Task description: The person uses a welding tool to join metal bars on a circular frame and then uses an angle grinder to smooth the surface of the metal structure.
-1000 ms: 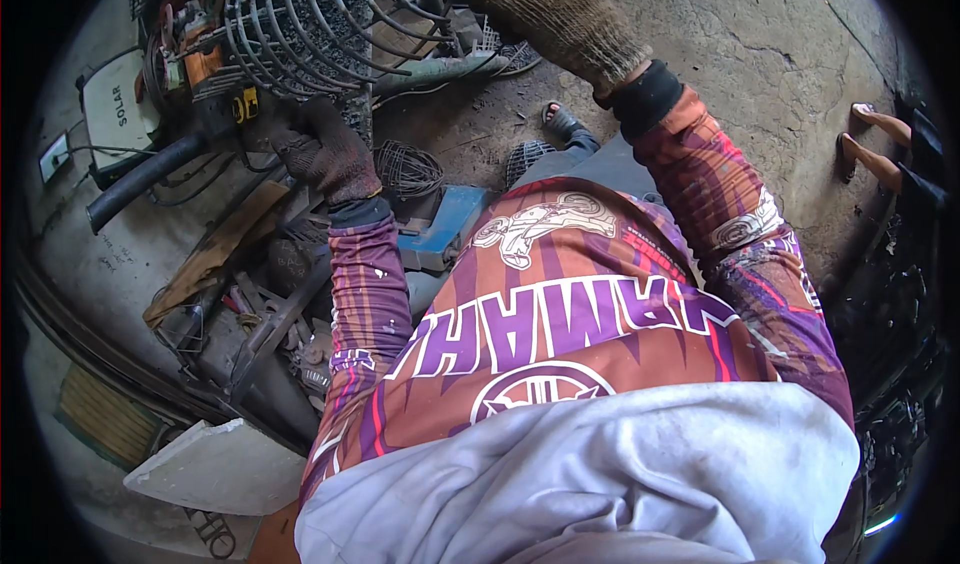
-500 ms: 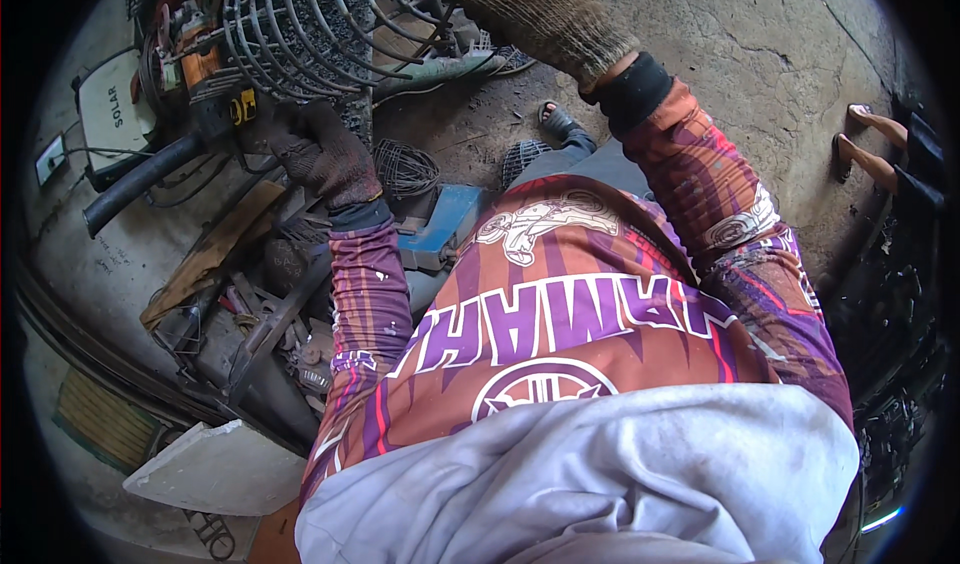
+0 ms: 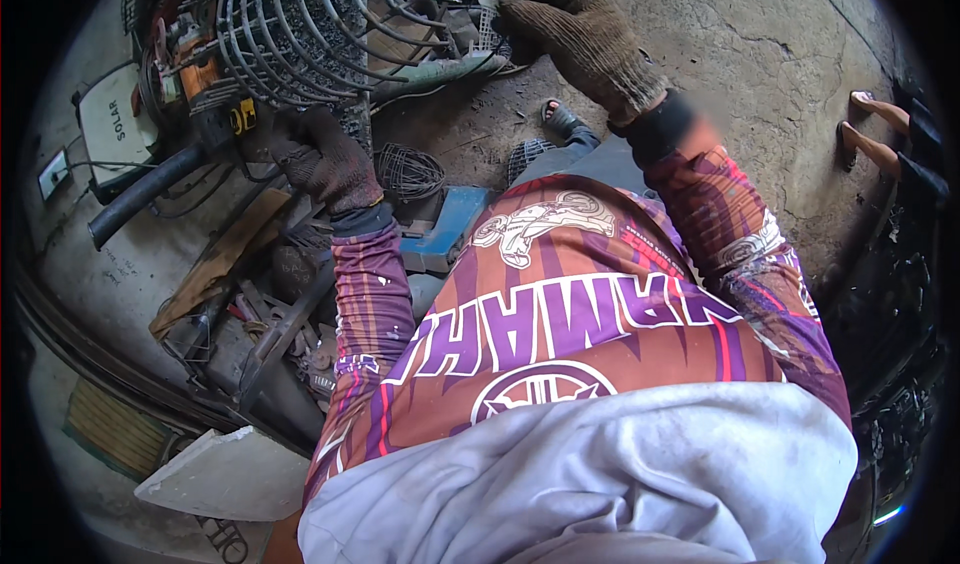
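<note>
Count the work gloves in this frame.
2. The left glove grips the lower rim of the wire cage; the right glove holds its upper right side. Other gloves could lie hidden in the clutter.

The wire fan guard [image 3: 320, 34] lies ahead, between the left hand [image 3: 320, 159] at its near rim and the right hand [image 3: 575, 29] at its right edge. A hose [image 3: 140, 199] runs left of the left hand (a wire coil [image 3: 410, 172] just right of it).
</note>
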{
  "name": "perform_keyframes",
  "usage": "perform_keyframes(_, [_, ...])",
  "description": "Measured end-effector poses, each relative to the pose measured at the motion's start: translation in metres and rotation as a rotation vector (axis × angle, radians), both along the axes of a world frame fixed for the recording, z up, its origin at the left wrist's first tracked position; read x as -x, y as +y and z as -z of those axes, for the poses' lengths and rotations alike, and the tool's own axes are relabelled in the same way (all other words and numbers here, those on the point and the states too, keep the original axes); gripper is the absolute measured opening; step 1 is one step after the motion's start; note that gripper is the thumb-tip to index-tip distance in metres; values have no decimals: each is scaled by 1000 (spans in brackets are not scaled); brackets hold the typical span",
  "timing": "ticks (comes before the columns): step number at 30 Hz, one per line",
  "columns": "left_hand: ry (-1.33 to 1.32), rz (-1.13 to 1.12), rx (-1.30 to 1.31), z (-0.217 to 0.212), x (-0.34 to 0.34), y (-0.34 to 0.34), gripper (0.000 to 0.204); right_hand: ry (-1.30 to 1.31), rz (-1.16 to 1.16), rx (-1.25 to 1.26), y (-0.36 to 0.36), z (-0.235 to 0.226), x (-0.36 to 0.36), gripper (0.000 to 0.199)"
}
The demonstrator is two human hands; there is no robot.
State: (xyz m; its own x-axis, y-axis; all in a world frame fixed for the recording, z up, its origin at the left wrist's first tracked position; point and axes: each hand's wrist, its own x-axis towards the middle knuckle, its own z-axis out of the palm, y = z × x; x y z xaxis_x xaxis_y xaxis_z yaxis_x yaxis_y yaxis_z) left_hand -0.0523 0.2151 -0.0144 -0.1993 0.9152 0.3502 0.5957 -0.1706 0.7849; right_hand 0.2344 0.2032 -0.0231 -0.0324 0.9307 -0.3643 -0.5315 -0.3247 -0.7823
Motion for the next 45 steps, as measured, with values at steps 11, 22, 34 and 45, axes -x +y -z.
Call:
perform_keyframes(11, [16,-25,81,6,9,6,23,-388,36,-161,6,13,25,34])
perform_keyframes(22, [111,-5,-20,18,25,3,31,-215,77,-133,1,15,26,30])
perform_keyframes(34, [-100,-55,110,10,16,6,23,-357,62,-242,-7,20,26,34])
perform_keyframes(45, [-146,101,110,13,27,12,20,-755,61,-300,6,18,38,37])
